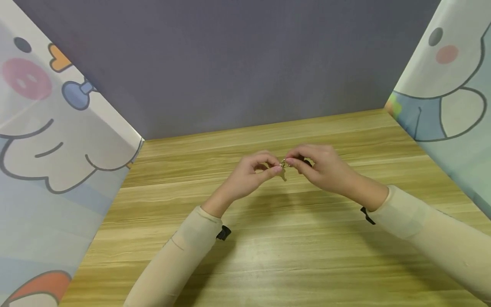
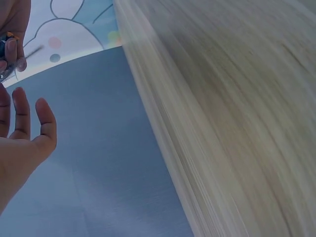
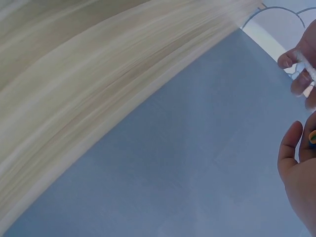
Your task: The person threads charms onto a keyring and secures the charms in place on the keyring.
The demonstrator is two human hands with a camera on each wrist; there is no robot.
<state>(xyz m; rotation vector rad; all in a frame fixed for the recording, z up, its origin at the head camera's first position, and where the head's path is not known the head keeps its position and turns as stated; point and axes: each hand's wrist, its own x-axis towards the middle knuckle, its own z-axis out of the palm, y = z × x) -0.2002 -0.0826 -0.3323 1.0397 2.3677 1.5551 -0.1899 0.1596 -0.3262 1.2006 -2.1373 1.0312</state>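
Note:
A small metal key ring (image 1: pixel 283 163) is up between the fingertips of both hands, above the wooden table. My left hand (image 1: pixel 247 174) pinches its left side with thumb and index finger. From the right, my right hand (image 1: pixel 327 169) pinches it the same way. A thin metal piece that looks like a key (image 1: pixel 284 175) hangs below the ring. Inside the right hand's curl sits a dark charm (image 1: pixel 308 163); the left wrist view shows dark blue and orange on this charm (image 2: pixel 8 43). In the right wrist view, the left fingers hold a blurred silvery piece (image 3: pixel 304 63).
The wood-grain table (image 1: pixel 268 256) reaches back to a plain grey panel (image 1: pixel 245 64). Cartoon-printed panels stand at the left (image 1: pixel 50 128) and right (image 1: pixel 452 98). Dark wrist straps show at the left cuff (image 1: pixel 223 233) and right cuff (image 1: pixel 368 215).

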